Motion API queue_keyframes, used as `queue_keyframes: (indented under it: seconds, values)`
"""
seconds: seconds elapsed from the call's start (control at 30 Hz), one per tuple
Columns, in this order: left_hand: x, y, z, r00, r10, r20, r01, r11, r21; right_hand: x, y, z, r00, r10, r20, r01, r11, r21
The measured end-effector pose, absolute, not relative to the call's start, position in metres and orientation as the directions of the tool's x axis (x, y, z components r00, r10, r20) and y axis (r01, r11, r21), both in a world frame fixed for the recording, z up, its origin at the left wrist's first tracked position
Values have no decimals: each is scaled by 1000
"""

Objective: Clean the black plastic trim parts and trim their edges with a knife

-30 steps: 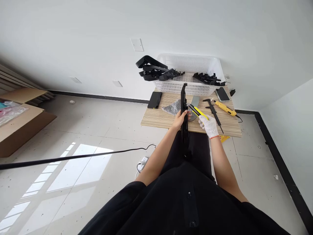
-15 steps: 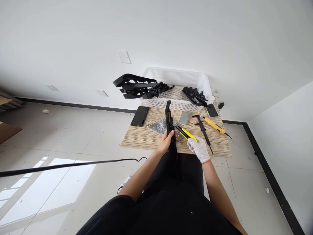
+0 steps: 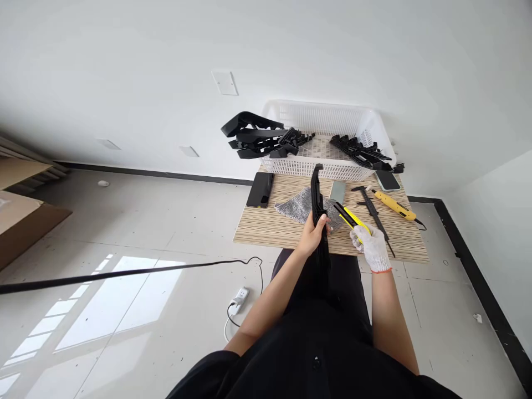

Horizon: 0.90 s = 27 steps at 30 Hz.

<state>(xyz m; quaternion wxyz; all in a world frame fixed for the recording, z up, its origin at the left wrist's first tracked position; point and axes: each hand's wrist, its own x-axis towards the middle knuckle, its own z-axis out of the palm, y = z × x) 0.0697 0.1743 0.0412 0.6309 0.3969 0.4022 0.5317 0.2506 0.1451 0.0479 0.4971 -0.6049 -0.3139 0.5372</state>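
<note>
My bare left hand [image 3: 312, 235] is closed around a long black plastic part [image 3: 317, 191], held upright over the near edge of the table. The part's lower end is hard to make out against my dark clothes. In a white knit glove, my right hand [image 3: 372, 244] grips a yellow and black utility knife [image 3: 353, 218]. Its front end points up and left toward the part, with a small gap between them. Beneath both lies a grey speckled cloth [image 3: 293, 206] on the striped tabletop [image 3: 266, 230].
A white plastic basket [image 3: 324, 167] at the back holds several black plastic parts [image 3: 260, 136], some jutting over its left side. Around the table lie a black phone [image 3: 260, 189], a caliper [image 3: 374, 215], a yellow corded tool [image 3: 394, 204] and another phone [image 3: 387, 180]. A power strip [image 3: 239, 301] rests on the floor.
The whole view has shifted, so the table and hands appear farther right. The knife's front end sits slightly farther from the black part. Both grips are unchanged.
</note>
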Motion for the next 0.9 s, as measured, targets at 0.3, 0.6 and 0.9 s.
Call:
queue_keyframes:
  seconds: [0.3, 0.6, 0.9]
  values:
    - [68, 177, 40, 175, 980, -96, -393, 159, 906, 251, 141, 44, 279, 915, -293, -116, -270, -956]
    - [70, 176, 33, 65, 998, -27, -437, 53, 898, 259, 142, 39, 146, 938, -315, -59, -310, -949]
    - [63, 188, 42, 83, 996, -22, -392, 53, 919, 259, 147, 51, 91, 946, -310, 6, -312, -950]
